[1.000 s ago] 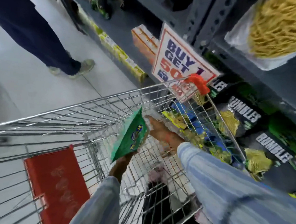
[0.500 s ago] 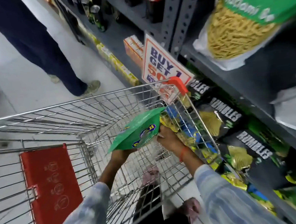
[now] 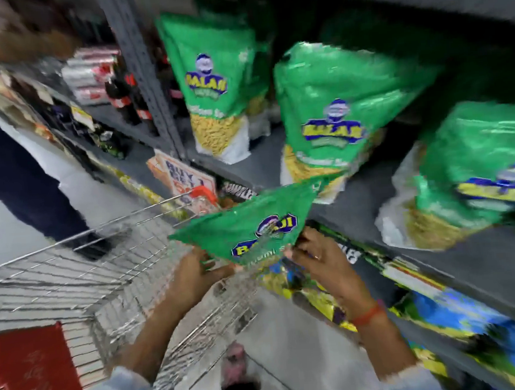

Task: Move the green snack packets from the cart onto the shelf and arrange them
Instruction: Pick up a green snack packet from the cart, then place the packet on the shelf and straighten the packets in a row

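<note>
Where the aisle runs past a grey metal shelf [image 3: 278, 163], pale floor shows beside the racking and everything looks smeared with motion. Three green snack packets stand on that shelf: one near its left upright [image 3: 212, 85], one in the middle [image 3: 329, 110], and one toward the right end [image 3: 474, 173], leaning and apart from each other. A wire cart [image 3: 72, 268] sits just beside the lower shelves, its red seat flap [image 3: 31, 375] at the near left corner.

Above the cart's far right corner, a fourth green packet [image 3: 252, 225] is held flat and tilted, just short of the shelf's front edge. The left hand [image 3: 195, 278] has its fingers [image 3: 222, 270] closed under the packet's near edge, thumb on top. The right hand [image 3: 325, 263] pinches the packet's right corner, fingers [image 3: 305, 243] curled tight; a red thread circles that wrist.

Below the shelf edge lie dark and yellow-blue packets [image 3: 441, 310], packed along the lower level. A red-and-white offer sign [image 3: 185, 178] juts out near the cart's orange corner cap [image 3: 203, 194]. Bottles [image 3: 127, 97] fill the bay beyond the upright. Another person's dark trouser leg [image 3: 20, 181] stands at the cart's far left side.
</note>
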Demonstrator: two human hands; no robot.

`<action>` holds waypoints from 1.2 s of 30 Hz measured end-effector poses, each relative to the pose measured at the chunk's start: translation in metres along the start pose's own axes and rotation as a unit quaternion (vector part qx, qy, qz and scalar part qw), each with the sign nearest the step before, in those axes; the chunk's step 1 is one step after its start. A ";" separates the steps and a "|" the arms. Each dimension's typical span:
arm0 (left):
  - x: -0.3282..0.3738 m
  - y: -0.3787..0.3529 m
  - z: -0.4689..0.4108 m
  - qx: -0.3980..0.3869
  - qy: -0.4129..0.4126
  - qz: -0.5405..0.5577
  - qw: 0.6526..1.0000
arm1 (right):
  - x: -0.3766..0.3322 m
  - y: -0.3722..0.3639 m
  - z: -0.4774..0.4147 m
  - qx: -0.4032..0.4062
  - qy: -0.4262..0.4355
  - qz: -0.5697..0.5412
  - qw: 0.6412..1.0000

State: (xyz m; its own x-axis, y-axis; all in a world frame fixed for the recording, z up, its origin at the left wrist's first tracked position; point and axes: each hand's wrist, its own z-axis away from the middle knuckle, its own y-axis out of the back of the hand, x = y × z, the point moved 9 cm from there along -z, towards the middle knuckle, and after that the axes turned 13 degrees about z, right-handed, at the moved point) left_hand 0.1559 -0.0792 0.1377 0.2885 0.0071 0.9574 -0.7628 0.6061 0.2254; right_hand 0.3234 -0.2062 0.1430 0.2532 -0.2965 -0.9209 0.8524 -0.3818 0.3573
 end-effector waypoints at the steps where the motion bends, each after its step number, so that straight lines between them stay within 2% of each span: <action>1: 0.006 -0.017 0.005 -0.017 -0.012 0.013 1.000 | 0.004 0.020 0.014 0.022 0.002 0.003 1.000; 6: 0.050 -0.120 0.033 -0.126 -0.057 0.045 0.989 | 0.022 0.118 0.084 0.102 0.009 -0.009 0.995; 12: 0.088 -0.227 0.067 -0.208 -0.137 0.040 0.968 | 0.040 0.206 0.170 0.192 0.003 -0.018 0.981; 19: 0.098 -0.324 0.092 -0.251 -0.142 0.054 0.956 | 0.082 0.284 0.243 0.286 -0.040 -0.019 0.957; 24: 0.109 -0.396 0.092 -0.297 -0.164 0.028 0.940 | 0.111 0.331 0.268 0.339 -0.082 -0.025 0.937; 29: 0.130 -0.453 0.081 -0.368 -0.147 0.039 0.917 | 0.135 0.364 0.272 0.379 -0.080 -0.062 0.920; 33: 0.120 -0.481 0.062 -0.391 -0.146 0.043 0.908 | 0.144 0.370 0.268 0.426 -0.072 -0.060 0.900; 36: 0.112 -0.487 0.061 -0.394 -0.157 0.042 0.905 | 0.152 0.369 0.269 0.482 -0.080 -0.059 0.870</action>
State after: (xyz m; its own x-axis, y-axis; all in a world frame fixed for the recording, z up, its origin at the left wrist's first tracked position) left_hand 0.5241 -0.4219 0.1467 -0.0230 -0.0721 0.9971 -0.0887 0.9936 0.0698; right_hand 0.5532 -0.6277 0.1774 0.0574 -0.2936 -0.9542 0.0682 -0.9524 0.2971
